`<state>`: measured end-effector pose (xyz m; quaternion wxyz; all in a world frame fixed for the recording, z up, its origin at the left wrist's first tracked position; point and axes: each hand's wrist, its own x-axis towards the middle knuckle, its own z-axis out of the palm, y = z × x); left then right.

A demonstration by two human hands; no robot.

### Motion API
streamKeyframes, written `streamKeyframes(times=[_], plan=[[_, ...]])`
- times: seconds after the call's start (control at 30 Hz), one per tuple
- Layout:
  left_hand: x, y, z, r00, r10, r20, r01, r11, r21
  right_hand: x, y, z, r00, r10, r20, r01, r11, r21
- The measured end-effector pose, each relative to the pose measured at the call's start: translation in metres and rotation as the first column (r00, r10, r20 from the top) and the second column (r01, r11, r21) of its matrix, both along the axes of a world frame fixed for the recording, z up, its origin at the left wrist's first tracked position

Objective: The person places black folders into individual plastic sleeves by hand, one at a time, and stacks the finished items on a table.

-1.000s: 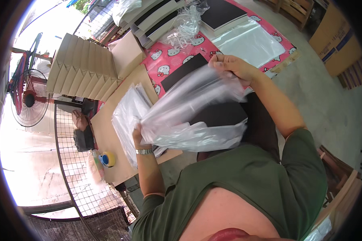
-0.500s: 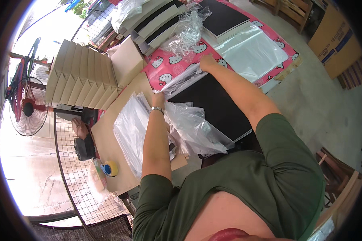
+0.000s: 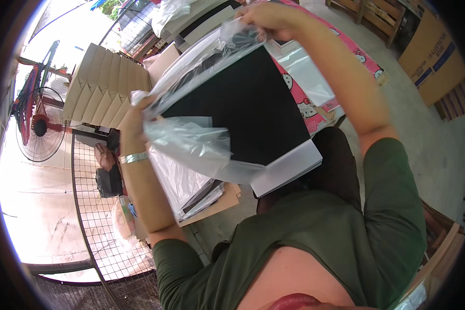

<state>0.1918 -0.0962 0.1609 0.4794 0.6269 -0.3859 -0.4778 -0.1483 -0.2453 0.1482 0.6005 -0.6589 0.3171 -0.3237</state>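
A stack of large black boards [image 3: 248, 103] with white undersides hangs tilted in front of me, its near edge above my lap. A clear plastic bag [image 3: 191, 142] lies around the far and left parts of the boards, and its loose flap is bunched over their left side. My left hand [image 3: 139, 119] is closed on the bag at the far left corner. At the far right corner my right hand [image 3: 271, 20] grips the bag's gathered edge. Whether the fingers also pinch the boards through the plastic, I cannot tell.
Under the boards, to the left, lies a plastic-wrapped stack [image 3: 178, 175] on brown cardboard [image 3: 212, 209]. Beige wrapped packs [image 3: 101, 88] stand piled beyond it, near a fan [image 3: 39, 124]. Flat clear bags [image 3: 305, 72] rest on a pink patterned cloth [image 3: 307, 109]. A cardboard box [image 3: 434, 57] stands at right.
Both hands have risen and spread apart, the left one moving left. The boards have come up off the table with the bag, and the white underside now shows at the near edge.
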Motion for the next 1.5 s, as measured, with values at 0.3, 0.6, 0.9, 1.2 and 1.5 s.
streamKeyframes(times=[0.3, 0.6, 0.9, 1.2, 1.5], plan=[[-0.024, 0.096, -0.038, 0.853, -0.34, -0.395, 0.37, 0.929, 0.0, -0.092, 0.112, -0.063, 0.898, 0.202, 0.391, -0.329, 0.898, 0.291], [-0.049, 0.121, -0.274, 0.776, 0.227, -0.589, 0.022, 0.923, 0.385, -0.088, 0.108, -0.31, 0.972, -0.182, 0.151, 0.056, 0.798, 0.601], [-0.08, 0.138, -0.24, 0.995, 0.087, 0.057, -0.072, 0.974, -0.216, -0.064, 0.127, -0.166, 0.999, -0.025, 0.035, 0.032, 0.979, -0.202], [-0.085, 0.16, -0.288, 0.975, 0.206, 0.089, -0.213, 0.974, 0.077, -0.018, 0.139, -0.233, 0.934, -0.115, -0.337, 0.02, 0.962, -0.272], [0.072, 0.216, -0.243, 0.656, 0.733, 0.178, -0.727, 0.677, -0.112, 0.205, 0.15, -0.205, 0.95, 0.213, -0.227, -0.137, 0.941, 0.31]])
